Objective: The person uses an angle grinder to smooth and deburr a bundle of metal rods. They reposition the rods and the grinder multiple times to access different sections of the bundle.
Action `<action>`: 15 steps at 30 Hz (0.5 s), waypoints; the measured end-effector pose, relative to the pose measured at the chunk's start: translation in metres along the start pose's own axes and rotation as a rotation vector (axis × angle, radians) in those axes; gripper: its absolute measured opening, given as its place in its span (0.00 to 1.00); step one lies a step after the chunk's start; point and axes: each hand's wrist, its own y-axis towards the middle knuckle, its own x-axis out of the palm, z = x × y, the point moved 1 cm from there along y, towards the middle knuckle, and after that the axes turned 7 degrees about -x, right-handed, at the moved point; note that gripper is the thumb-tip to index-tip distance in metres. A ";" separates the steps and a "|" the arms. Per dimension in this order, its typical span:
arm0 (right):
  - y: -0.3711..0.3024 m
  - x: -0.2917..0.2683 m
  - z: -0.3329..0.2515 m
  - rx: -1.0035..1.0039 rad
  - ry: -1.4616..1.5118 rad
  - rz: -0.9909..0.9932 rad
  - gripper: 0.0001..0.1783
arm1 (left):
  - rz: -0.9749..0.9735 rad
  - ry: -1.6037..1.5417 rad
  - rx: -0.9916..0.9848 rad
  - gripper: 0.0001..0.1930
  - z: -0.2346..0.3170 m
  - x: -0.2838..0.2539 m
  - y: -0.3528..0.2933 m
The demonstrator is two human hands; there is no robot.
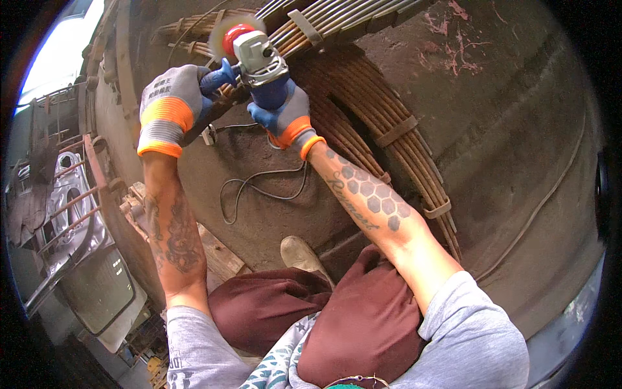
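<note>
Brown floor [518,155] extends beside the steel leaf pack [346,17], my landmark. At its left end I locate the angle grinder [256,55]; whether its red wheel [237,39] touches, I cannot tell. The left hand [173,97] has its fingers clenched around the side handle [220,76]; the right hand [291,117], around the blue body [269,93].

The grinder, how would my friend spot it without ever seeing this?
Near the top, the left hand and right hand wear orange-cuffed gloves. Both hold the grinder. Its bright red round part stands out from the rusty metal strips nearby.
</note>
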 end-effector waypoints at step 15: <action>0.007 -0.007 -0.020 0.117 0.084 -0.041 0.31 | 0.060 0.052 0.025 0.17 0.001 0.000 0.019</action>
